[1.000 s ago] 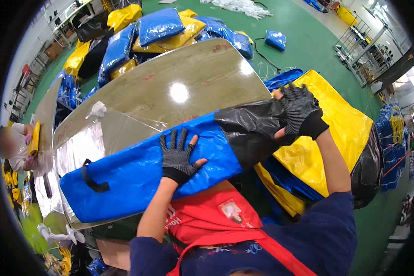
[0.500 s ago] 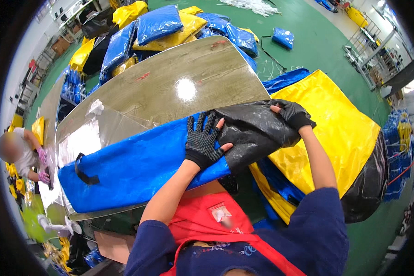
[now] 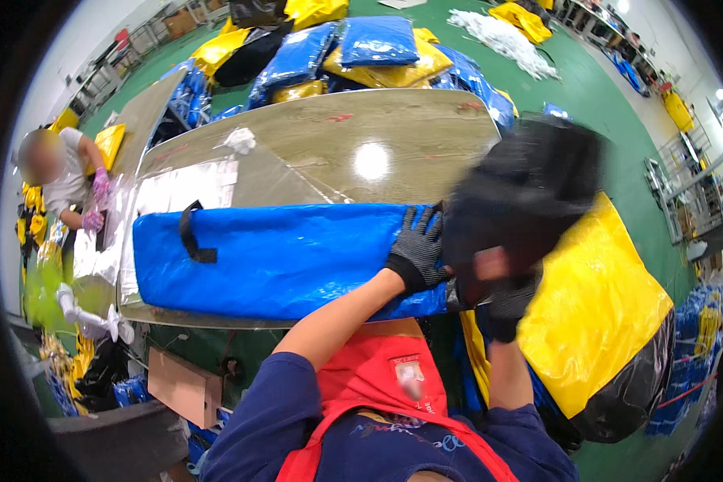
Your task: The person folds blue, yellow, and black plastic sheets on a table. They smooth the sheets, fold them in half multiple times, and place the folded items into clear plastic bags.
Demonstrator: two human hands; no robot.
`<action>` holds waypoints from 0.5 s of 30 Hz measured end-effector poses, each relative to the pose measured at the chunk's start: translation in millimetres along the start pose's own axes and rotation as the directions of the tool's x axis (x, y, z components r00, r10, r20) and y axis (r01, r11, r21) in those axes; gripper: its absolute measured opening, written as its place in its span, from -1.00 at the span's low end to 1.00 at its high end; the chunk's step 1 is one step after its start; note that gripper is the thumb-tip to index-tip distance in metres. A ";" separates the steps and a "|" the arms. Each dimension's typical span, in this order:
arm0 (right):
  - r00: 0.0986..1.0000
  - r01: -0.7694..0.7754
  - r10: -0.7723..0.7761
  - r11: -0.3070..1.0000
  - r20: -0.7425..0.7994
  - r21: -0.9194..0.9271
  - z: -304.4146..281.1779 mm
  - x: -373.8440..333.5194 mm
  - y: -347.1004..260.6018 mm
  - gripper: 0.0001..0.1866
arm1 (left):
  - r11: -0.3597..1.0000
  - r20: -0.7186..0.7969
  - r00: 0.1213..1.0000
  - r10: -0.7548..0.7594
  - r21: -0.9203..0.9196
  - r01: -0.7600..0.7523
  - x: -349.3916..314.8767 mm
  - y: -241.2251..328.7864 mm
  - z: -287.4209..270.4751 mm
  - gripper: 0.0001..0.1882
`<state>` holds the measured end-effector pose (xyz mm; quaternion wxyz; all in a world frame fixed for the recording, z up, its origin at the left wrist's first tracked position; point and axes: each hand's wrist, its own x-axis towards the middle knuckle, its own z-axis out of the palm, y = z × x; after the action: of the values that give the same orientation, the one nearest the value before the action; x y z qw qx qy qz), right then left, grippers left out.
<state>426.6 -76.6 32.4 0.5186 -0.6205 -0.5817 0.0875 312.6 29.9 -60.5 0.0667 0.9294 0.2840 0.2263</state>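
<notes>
A long blue bag of shiny coated fabric lies along the near edge of the table, a black strap handle near its left end. My left hand, in a black dotted glove with bare fingertips, presses flat on the blue part beside its right end, fingers spread. The bag's black end section is raised off the table and smeared by motion. Gripping its lower near part is my right hand, also gloved and blurred; the thumb shows, while the other fingers are mostly hidden.
The wood-patterned table carries clear plastic film and a crumpled white scrap. Yellow fabric is piled at my right. Wrapped blue packages are heaped beyond the table. A co-worker in pink gloves works at far left.
The black end, flat on the table before, is now lifted in my right hand, which has come nearer to me. My left hand now rests beside the blue part's right end. The view has shifted.
</notes>
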 end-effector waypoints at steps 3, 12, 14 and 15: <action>0.805 0.447 -0.316 0.879 0.502 -0.164 74.6 -9.4 -57.6 -0.50 | 0.995 -0.034 0.995 0.089 -0.052 -0.090 -20.9 -7.4 -2.1 -0.26; 0.756 0.533 -0.381 0.831 0.533 -0.162 141.9 -52.9 -34.5 -0.50 | 0.954 0.530 0.838 0.133 -0.297 0.036 -147.8 -19.7 -143.1 -0.47; 0.852 0.273 -0.203 0.959 0.482 -0.080 152.6 -66.6 -28.5 -0.54 | 0.950 0.239 0.968 -0.079 -0.277 0.146 -145.4 -37.7 -189.1 -0.47; 0.805 0.431 -0.284 0.883 0.521 -0.185 162.2 -69.3 -33.1 -0.50 | 0.997 0.106 0.991 -0.080 -0.009 0.082 -143.8 -54.2 -188.4 -0.43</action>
<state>268.9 -52.2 -49.6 0.2671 -0.5269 -0.8053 0.0499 93.3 -6.2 38.3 0.0970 0.9273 0.3160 0.1759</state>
